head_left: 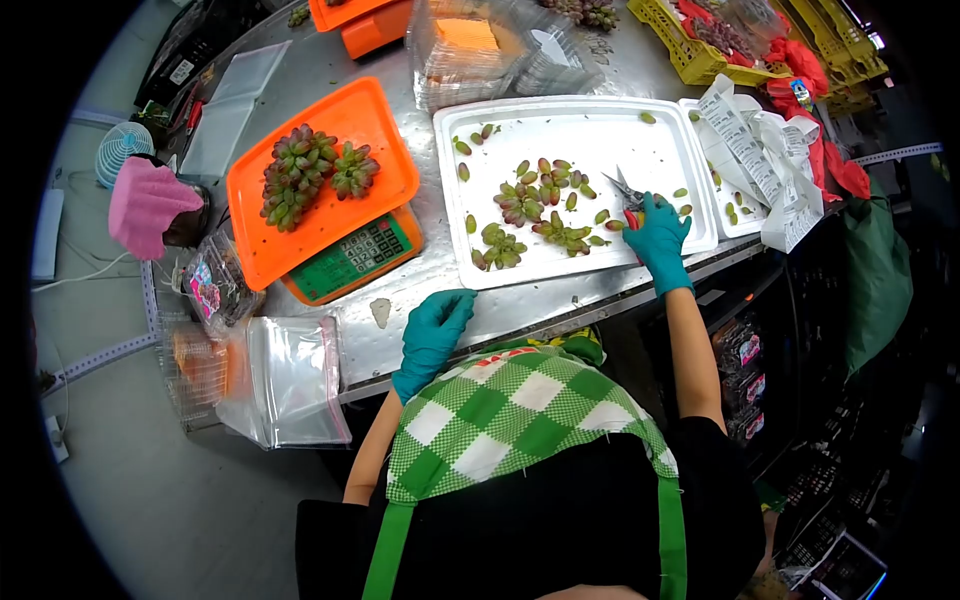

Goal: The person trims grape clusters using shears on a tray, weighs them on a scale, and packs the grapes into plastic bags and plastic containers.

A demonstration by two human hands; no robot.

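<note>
My right hand (659, 238), in a teal glove, is closed round the red-handled scissors (625, 189) at the right side of the white tray (590, 272). The blades point up and left over the tray. Several green and reddish succulent rosettes (502, 246) and loose leaves lie in the tray. My left hand (437, 330), also gloved, rests at the metal table's front edge, left of the tray's near corner. Its fingers are curled together; whether anything is in them is hidden. Larger succulents (298, 172) sit on an orange tray (392, 160) at the left.
Under the orange tray is a green-faced scale (350, 258). Clear plastic bags (295, 380) lie at the left edge, and clear containers (465, 60) are stacked behind. Printed paper (745, 150) covers part of a second white tray. A yellow crate (690, 55) stands at the back right.
</note>
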